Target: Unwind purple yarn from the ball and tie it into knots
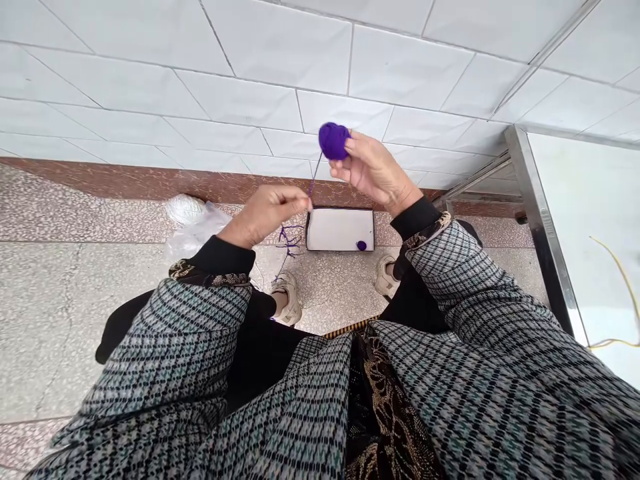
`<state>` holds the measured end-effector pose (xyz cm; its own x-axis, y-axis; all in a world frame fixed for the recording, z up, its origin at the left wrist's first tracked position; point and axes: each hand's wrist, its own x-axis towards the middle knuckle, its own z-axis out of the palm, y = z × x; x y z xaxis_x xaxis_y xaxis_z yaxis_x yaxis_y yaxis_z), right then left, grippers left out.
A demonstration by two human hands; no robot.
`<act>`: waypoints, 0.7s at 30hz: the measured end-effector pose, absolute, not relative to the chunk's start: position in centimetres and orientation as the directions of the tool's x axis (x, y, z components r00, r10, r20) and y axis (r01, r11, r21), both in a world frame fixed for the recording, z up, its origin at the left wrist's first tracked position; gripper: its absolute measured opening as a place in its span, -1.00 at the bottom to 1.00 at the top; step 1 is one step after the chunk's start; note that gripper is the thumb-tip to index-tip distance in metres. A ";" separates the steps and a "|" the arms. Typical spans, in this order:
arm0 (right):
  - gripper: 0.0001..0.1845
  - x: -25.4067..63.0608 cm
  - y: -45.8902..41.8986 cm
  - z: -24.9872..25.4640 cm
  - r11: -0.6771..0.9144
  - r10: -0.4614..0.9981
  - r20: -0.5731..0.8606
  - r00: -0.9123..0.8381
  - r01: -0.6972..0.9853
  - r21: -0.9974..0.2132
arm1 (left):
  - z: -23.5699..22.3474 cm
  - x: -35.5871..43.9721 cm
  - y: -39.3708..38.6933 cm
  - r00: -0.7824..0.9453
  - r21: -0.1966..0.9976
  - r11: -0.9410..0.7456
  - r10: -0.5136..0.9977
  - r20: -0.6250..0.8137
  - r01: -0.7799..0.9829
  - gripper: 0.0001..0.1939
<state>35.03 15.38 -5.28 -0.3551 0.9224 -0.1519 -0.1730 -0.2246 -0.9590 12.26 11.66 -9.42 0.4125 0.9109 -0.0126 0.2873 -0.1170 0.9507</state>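
Note:
My right hand (373,168) holds a purple ball of yarn (333,141) between thumb and fingers, raised in front of the tiled wall. From the ball a purple strand (315,175) runs down to my left hand (273,212), whose thumb and forefinger pinch it. Below that hand, a loose, kinked length of purple yarn (289,243) hangs toward the floor near my left shoe. A white, dark-edged tray (340,228) lies on the floor between and beyond my feet. Inside it, near the right corner, sits a small purple yarn ball (361,245).
A clear plastic bag (200,230) and a whitish bundle (185,209) lie on the floor at left. To the right stands a metal-framed white table (590,200) with a yellow cord (623,273) on it. The tiled wall (300,60) rises close ahead.

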 end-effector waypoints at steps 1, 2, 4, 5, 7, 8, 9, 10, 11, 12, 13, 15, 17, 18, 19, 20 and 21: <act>-0.72 34.6 15.6 -5.9 -0.205 0.939 -0.155 -0.309 -0.139 -0.969 | -9.0 12.6 11.4 0.491 0.948 -0.110 0.870 -0.054 0.300 -0.78; -0.71 34.4 15.7 -6.4 -0.189 0.938 -0.161 -0.306 -0.063 -0.980 | -8.6 12.8 11.3 0.550 0.946 -0.102 0.830 -0.090 0.309 -0.78; -0.66 34.4 15.6 -6.9 -0.165 0.873 -0.209 -0.441 0.135 -0.977 | -8.2 12.9 11.3 0.570 0.953 -0.070 0.813 -0.117 0.296 -0.75; -0.64 34.7 15.5 -6.9 -0.153 0.802 -0.242 -0.546 0.205 -0.967 | -8.1 12.8 11.4 0.537 0.959 -0.054 0.837 -0.108 0.277 -0.73; -0.64 35.1 15.1 -6.4 -0.161 0.650 -0.261 -0.714 0.206 -0.965 | -8.5 12.6 11.7 0.434 0.972 -0.035 0.898 -0.072 0.233 -0.71; -0.65 35.3 14.9 -6.0 -0.186 0.620 -0.224 -0.752 0.137 -0.973 | -8.8 12.4 11.8 0.394 0.975 -0.031 0.917 -0.059 0.220 -0.71; -0.68 35.2 14.8 -5.6 -0.212 0.642 -0.168 -0.748 0.038 -0.976 | -9.1 12.4 11.9 0.379 0.975 -0.033 0.924 -0.054 0.218 -0.72; -0.71 35.1 14.7 -5.3 -0.227 0.700 -0.114 -0.705 -0.067 -0.972 | -9.3 12.4 11.9 0.395 0.974 -0.038 0.917 -0.056 0.225 -0.74; -0.75 34.8 14.7 -5.2 -0.220 0.775 -0.077 -0.627 -0.153 -0.963 | -9.4 12.5 11.9 0.437 0.970 -0.042 0.897 -0.069 0.239 -0.76; -0.79 34.5 14.8 -5.3 -0.193 0.846 -0.063 -0.529 -0.194 -0.962 | -9.4 12.6 11.8 0.495 0.967 -0.042 0.864 -0.092 0.253 -0.77; -0.81 34.3 14.9 -5.5 -0.159 0.895 -0.068 -0.441 -0.171 -0.972 | -9.3 12.6 11.7 0.552 0.964 -0.038 0.826 -0.117 0.262 -0.76; -0.76 34.1 15.3 -6.2 -0.109 0.909 -0.117 -0.400 0.043 -0.993 | -9.0 12.7 11.5 0.618 0.965 -0.023 0.772 -0.149 0.262 -0.71; -0.69 34.7 15.6 -6.9 -0.042 0.790 -0.218 -0.573 0.304 -0.952 | -8.7 12.5 11.5 0.618 0.968 -0.014 0.772 -0.148 0.250 -0.64; -0.68 35.1 15.6 -7.1 -0.003 0.673 -0.270 -0.688 0.363 -0.932 | -8.6 12.4 11.5 0.608 0.969 -0.016 0.781 -0.142 0.247 -0.60; -0.67 35.6 15.6 -7.3 0.013 0.540 -0.292 -0.789 0.355 -0.935 | -8.5 12.3 11.6 0.596 0.969 -0.017 0.791 -0.137 0.245 -0.56; -0.65 36.0 15.6 -7.4 -0.009 0.428 -0.264 -0.864 0.289 -0.957 | -8.5 12.2 11.6 0.588 0.970 -0.011 0.797 -0.137 0.242 -0.51; -0.60 36.4 15.6 -7.5 -0.068 0.357 -0.191 -0.914 0.179 -0.982 | -8.4 12.0 11.6 0.581 0.973 0.004 0.802 -0.141 0.230 -0.47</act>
<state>36.39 15.61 -7.53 -0.9145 0.3567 -0.1911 0.1787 -0.0678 -0.9816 12.05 11.62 -8.42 0.5811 0.8016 -0.1407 0.2304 0.0038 0.9731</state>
